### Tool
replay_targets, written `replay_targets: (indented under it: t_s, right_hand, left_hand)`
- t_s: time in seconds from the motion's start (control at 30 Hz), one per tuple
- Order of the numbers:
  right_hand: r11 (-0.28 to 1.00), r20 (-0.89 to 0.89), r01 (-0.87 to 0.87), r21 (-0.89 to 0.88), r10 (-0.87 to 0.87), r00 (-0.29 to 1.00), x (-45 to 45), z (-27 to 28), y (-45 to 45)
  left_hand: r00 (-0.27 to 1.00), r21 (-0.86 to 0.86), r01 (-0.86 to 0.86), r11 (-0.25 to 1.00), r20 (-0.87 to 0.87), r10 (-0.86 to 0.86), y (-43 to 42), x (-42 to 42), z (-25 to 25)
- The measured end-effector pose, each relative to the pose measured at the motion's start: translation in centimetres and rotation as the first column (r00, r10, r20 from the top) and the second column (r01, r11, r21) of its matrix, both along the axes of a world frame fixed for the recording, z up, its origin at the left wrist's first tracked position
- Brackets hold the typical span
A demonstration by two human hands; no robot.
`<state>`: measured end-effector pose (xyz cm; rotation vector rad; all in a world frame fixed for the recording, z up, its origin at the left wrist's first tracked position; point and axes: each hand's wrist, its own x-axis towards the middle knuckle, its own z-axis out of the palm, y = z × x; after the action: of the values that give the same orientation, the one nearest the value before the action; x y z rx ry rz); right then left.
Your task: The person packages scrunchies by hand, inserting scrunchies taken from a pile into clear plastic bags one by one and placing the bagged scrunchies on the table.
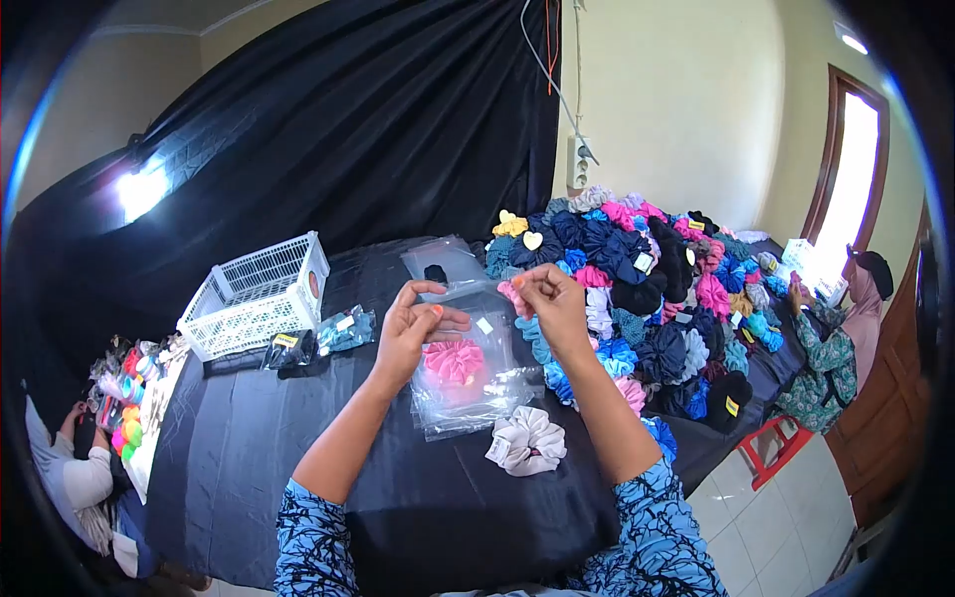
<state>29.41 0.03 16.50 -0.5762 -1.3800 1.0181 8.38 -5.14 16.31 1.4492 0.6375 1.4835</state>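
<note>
My left hand (pixel 410 328) hovers just over the bags, index finger stretched out apart from the thumb. It appears to hold nothing. Farther right, my right hand (pixel 552 306) pinches thumb and fingertips together beside a small pink piece of fabric (pixel 511 297); what lies in the pinch is unclear. A translucent plastic strip shows between the hands. Below them a pink scrunchie (pixel 454 362) shows in or on a stack of clear plastic bags (pixel 448 423), with a small white label (pixel 484 325) near it. Closer to me lies a pale grey scrunchie (pixel 527 441).
A large heap of mixed scrunchies (pixel 637 298) covers the right side. At left stand a white plastic basket (pixel 257 294) and packed items (pixel 345 330). One person (pixel 836 338) is by the heap, another (pixel 80 478) at far left. A red stool (pixel 774 450) is at right.
</note>
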Motion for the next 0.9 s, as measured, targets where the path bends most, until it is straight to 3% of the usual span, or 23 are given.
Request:
replay_targets:
  t_s: [0.07, 0.13, 0.37, 0.47, 0.53, 0.6, 0.67, 0.7, 0.73, 0.77, 0.8, 0.87, 0.9]
  right_hand:
    - [1.000, -0.005, -0.003, 0.017, 0.003, 1.000, 0.0, -0.4, -0.4]
    - [1.000, -0.022, 0.012, 0.016, -0.012, 1.000, 0.0, -0.8, -0.8]
    - [1.000, -0.002, 0.013, -0.004, -0.013, 1.000, 0.4, -1.3, -1.0]
    - [0.998, 0.027, -0.016, -0.065, 0.018, 0.999, 0.7, -1.2, -0.8]
    - [0.997, 0.072, -0.034, -0.065, 0.038, 0.997, 1.1, -0.9, -0.8]
    - [0.994, 0.078, -0.086, -0.068, 0.091, 0.993, 1.3, -1.0, -0.6]
    - [0.987, 0.085, -0.142, -0.069, 0.148, 0.985, 1.3, -1.0, -0.7]
    - [0.972, -0.038, -0.207, -0.113, 0.204, 0.978, 1.2, -0.9, -0.7]
    - [0.949, -0.162, -0.275, -0.151, 0.251, 0.954, 1.1, -0.8, -0.8]
    - [0.886, -0.259, -0.426, -0.182, 0.375, 0.890, 2.1, -1.3, -0.1]
    - [0.885, -0.258, -0.427, -0.183, 0.376, 0.890, 2.0, -1.4, -0.2]
    - [0.698, -0.479, -0.716, -0.013, 0.624, 0.618, 1.6, -1.8, -0.9]
    - [0.575, -0.557, -0.812, 0.097, 0.708, 0.435, 1.3, -2.1, -1.3]
  left_hand:
    - [0.997, -0.011, 0.033, 0.999, 0.069, -0.033, -0.1, 0.0, 0.0]
    - [0.997, -0.022, -0.071, 0.997, 0.002, 0.071, 0.2, 0.0, -0.1]
    - [0.980, 0.086, -0.195, 0.977, -0.023, 0.198, 0.1, 0.4, -0.9]
    - [0.992, -0.023, -0.074, 0.997, 0.101, 0.075, -0.2, 0.3, -1.1]
    - [0.980, -0.195, 0.139, 0.971, 0.165, -0.107, -1.0, 0.2, -0.2]
    - [0.978, -0.250, 0.159, 0.955, 0.169, -0.119, -0.8, 0.1, -0.9]
    - [0.979, -0.206, 0.042, 0.978, -0.187, -0.082, -0.4, 0.0, -1.8]
    - [0.982, -0.191, 0.013, 0.981, -0.184, -0.049, -0.3, 0.1, -1.8]
    - [0.982, -0.192, 0.013, 0.981, -0.184, -0.049, -0.3, 0.2, -1.9]
    - [0.998, -0.177, -0.040, 0.983, -0.059, 0.030, -0.2, 0.4, -1.9]
    - [0.992, -0.170, -0.095, 0.981, 0.070, 0.108, -0.2, 0.5, -1.8]
    - [0.978, -0.150, -0.109, 0.983, 0.162, 0.133, 0.4, 0.0, -1.9]
    - [0.940, -0.149, -0.130, 0.980, 0.296, 0.169, 0.7, -0.2, -2.0]
